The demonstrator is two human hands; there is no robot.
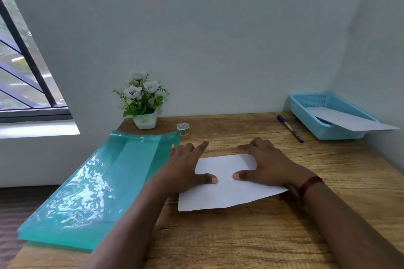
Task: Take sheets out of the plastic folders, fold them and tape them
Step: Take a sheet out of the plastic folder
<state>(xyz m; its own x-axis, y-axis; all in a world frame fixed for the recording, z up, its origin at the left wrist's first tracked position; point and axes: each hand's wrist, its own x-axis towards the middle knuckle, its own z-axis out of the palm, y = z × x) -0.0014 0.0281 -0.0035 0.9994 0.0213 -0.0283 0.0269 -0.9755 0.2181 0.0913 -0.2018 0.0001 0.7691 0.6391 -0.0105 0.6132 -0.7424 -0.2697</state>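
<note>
Pressing down on a white sheet point(225, 194) in the middle of the frame, both hands lie on it with their thumbs pointing at each other, thumb tips close but apart. The left hand point(185, 164) has its grip spread, fingers straight and fanned toward the wall, the palm over the sheet's left edge. The right hand point(265, 166) also has its grip spread and pinches nothing: the thumb lies flat on the paper and the slightly arched fingers reach over the far edge, tips down near the wood. A dark red band point(309, 185) circles the right wrist. The sheet lies flat on the wooden tabletop point(251, 242), turned a little askew, with its right corner running under the right wrist. Whether it is doubled over is hard to tell.

A stack of see-through green plastic folders point(91, 183) fills the left of the frame, stretching from the lower left up toward the middle and overhanging the tabletop's left edge. Its right edge passes just beside the left hand. Near its far end stands a small roll of tape point(183, 129), with a white pot of white flowers point(142, 98) to its left against the wall. At the upper right a blue pen point(290, 129) lies beside a blue plastic basket point(306, 113), and another white sheet point(354, 123) rests in the basket and sticks out over its right rim. A barred window point(24, 72) shows at the upper left.
</note>
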